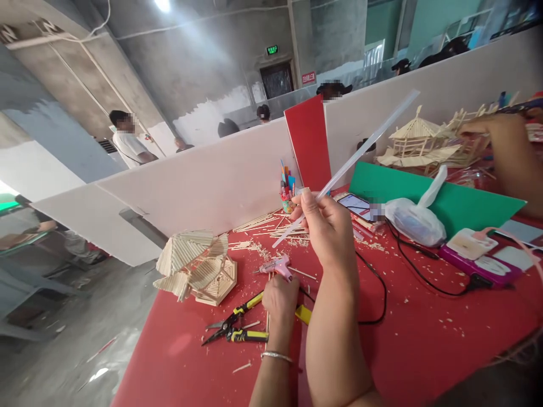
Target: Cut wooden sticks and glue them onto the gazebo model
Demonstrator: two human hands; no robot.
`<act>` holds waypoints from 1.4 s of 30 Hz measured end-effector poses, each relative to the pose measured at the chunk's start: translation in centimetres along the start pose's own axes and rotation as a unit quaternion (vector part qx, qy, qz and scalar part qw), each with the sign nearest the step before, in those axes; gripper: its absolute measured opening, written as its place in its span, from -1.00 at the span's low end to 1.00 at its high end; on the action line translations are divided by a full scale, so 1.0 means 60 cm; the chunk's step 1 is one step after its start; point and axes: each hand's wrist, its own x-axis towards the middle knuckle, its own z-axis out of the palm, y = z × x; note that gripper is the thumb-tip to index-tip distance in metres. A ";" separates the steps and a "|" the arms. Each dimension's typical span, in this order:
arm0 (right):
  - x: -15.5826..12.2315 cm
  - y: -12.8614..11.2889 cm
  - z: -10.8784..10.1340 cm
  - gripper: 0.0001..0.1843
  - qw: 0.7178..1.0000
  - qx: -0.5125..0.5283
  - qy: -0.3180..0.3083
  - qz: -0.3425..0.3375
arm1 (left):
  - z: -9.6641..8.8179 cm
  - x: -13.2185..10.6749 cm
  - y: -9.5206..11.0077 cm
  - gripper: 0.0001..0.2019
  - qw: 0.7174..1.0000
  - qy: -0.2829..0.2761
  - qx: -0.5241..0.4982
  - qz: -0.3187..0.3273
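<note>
My right hand is raised above the red table and pinches a long clear glue stick that slants up to the right. Lower down, my left hand is closed around the handle of a pink glue gun, whose nozzle points left. A silver bracelet sits on that wrist. Black and yellow snips lie just left of my left hand. A small wooden stick house stands at the table's left corner.
Loose wooden sticks and a cup of coloured pens lie by the white partition. A phone, white plastic bag, green sheet and black cable lie to the right. Another person's arm reaches a stick model.
</note>
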 end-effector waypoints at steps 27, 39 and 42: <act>-0.034 -0.018 0.037 -0.69 0.990 0.113 -0.087 0.005 | -0.052 -0.034 -0.087 -0.61 0.594 -0.108 -0.797 -0.009; -0.068 -0.049 0.065 -0.63 0.989 0.055 -0.140 -0.008 | -0.060 -0.056 -0.087 -0.65 0.576 -0.029 -0.816 -0.025; -0.071 -0.046 0.078 -0.73 0.991 0.049 -0.121 -0.022 | -0.060 -0.055 -0.086 -0.65 0.580 -0.018 -0.814 -0.023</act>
